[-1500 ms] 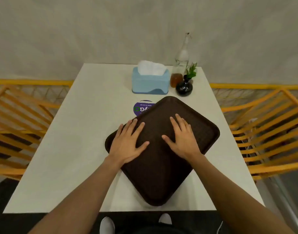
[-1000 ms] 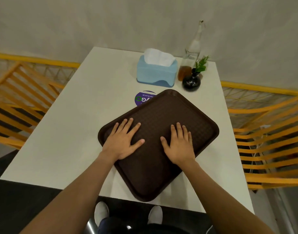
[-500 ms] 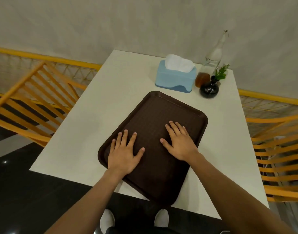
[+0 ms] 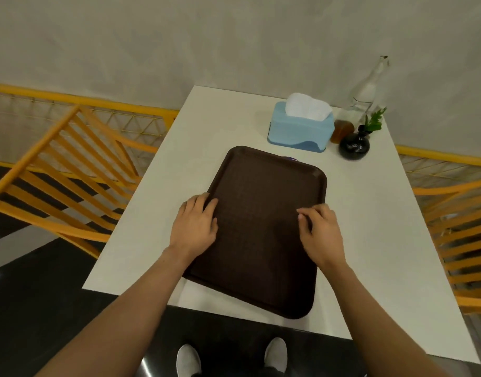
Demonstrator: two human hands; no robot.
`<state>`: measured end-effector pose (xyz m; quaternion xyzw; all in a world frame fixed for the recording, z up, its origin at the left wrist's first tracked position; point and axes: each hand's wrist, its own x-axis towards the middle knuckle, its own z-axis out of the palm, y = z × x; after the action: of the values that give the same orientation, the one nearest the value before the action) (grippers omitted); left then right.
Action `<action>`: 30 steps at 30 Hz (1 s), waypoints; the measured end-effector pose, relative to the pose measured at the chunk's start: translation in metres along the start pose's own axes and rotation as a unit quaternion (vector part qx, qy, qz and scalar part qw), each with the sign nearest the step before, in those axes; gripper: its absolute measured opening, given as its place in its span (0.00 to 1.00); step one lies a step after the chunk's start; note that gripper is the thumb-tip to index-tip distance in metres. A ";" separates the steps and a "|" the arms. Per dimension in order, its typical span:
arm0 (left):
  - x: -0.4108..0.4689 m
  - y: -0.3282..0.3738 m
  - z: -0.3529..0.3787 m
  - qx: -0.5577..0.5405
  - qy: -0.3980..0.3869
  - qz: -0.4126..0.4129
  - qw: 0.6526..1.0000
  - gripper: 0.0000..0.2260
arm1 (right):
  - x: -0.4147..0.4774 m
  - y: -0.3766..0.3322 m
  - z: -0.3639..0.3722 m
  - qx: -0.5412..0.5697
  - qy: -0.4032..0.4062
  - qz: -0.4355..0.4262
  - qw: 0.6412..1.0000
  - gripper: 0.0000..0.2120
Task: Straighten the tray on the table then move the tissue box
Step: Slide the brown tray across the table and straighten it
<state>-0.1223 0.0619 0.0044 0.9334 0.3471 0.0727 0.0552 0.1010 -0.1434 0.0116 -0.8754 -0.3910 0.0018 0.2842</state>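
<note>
The brown tray is laid lengthwise on the white surface, its left rim covered by the flat, ungripping left hand. The right hand is rested on it, fingers curled, nothing gripped. The tissue box is seen beyond; a purple sticker is almost wholly hidden.

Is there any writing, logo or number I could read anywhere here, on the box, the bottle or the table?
No text can be read.
A purple sliver pokes out from under the far edge of the tray; whether it carries print cannot be told.
The tissue box, glass bottle and black vase show no label or lettering.
</note>
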 end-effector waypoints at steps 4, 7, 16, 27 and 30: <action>0.006 -0.025 0.003 -0.015 -0.005 0.008 1.000 0.22 | -0.028 0.002 0.004 -0.016 0.024 0.129 0.991 0.16; 0.002 -0.032 0.010 -0.036 -0.009 0.002 0.999 0.22 | -0.038 -0.001 0.011 -0.021 0.016 0.183 0.983 0.22; -0.014 -0.033 0.010 -0.005 -0.008 -0.024 1.000 0.23 | -0.040 -0.011 0.023 -0.106 0.007 0.179 0.978 0.23; -0.007 -0.068 0.009 0.008 0.033 -0.084 0.996 0.22 | 0.010 -0.038 0.048 -0.129 -0.028 0.124 0.983 0.23; -0.002 -0.080 0.007 0.015 0.033 -0.122 0.992 0.23 | 0.028 -0.048 0.060 -0.127 -0.041 0.105 0.986 0.23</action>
<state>-0.1738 0.1205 -0.0150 0.8820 0.4608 0.0910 0.0378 0.0744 -0.0688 -0.0088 -0.9398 -0.3052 0.0179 0.1530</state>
